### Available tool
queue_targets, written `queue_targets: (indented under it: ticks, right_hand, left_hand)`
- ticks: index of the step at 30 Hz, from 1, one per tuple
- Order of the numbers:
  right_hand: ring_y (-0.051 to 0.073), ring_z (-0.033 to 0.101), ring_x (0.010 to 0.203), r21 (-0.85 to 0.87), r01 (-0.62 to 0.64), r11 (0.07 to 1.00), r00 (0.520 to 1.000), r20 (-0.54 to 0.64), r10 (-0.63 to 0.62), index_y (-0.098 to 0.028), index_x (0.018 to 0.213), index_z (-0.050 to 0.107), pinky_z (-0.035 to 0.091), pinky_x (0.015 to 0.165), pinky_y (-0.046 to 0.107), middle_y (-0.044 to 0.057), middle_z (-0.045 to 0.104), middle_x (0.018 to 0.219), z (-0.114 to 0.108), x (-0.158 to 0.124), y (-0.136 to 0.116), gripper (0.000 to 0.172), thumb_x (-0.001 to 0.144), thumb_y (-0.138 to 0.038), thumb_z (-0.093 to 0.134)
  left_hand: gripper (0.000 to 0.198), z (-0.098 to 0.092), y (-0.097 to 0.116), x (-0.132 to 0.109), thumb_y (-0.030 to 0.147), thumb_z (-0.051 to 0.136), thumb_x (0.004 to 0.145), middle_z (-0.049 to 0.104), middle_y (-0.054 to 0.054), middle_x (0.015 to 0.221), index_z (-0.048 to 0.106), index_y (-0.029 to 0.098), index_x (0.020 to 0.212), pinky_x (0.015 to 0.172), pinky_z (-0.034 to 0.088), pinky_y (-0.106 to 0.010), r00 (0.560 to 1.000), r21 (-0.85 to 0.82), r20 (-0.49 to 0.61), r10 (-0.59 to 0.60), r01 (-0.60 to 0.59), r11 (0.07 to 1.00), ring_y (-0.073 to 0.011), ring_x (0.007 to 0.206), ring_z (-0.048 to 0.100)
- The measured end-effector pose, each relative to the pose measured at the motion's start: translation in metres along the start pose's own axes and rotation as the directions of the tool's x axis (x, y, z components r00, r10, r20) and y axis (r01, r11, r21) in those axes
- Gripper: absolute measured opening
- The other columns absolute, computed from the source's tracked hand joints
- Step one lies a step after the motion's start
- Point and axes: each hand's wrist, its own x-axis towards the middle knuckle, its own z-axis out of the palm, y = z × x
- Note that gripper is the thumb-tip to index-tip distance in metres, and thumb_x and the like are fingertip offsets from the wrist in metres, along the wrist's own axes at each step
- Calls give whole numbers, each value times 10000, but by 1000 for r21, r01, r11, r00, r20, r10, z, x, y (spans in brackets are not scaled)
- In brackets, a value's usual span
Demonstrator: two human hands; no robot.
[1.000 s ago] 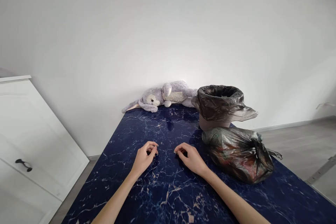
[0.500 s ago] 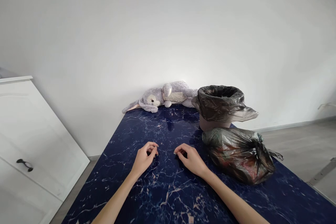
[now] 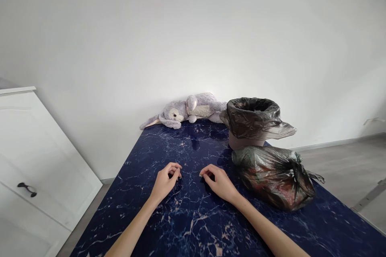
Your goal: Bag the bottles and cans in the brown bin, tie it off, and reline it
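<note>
My left hand [image 3: 167, 179] rests on the dark blue marbled table [image 3: 187, 225], its fingers curled with thumb and fingertips together and nothing between them. To its right, my right hand [image 3: 217, 180] lies in the same curled way, also holding nothing. A gap of bare tabletop separates the two. Nearest to my right hand is a tied, dark see-through bag [image 3: 274, 176] with reddish and greenish contents. Behind that bag stands a bin [image 3: 243, 141] lined with a black plastic bag [image 3: 253, 122], folded out over its rim.
A grey plush rabbit [image 3: 177, 113] lies on its side at the table's far edge, against the white wall [image 3: 181, 40]. At the left stands a white cabinet [image 3: 39, 160] with a dark handle. Grey floor [image 3: 337, 160] shows beyond the table's right edge.
</note>
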Motion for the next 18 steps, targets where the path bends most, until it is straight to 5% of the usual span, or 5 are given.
queue_targets:
  ticks: [18]
  right_hand:
    - [178, 702, 927, -14, -10, 1000, 1000, 7, 10, -171, 1036, 713, 601, 889, 392, 40, 729, 1037, -1, 0, -2, 245, 1062, -408, 656]
  left_hand:
    - [335, 0, -1, 0, 533, 545, 1015, 788, -44, 850, 694, 239, 1074, 808, 552, -352, 1000, 4, 15, -16, 16, 1000, -241, 809, 747]
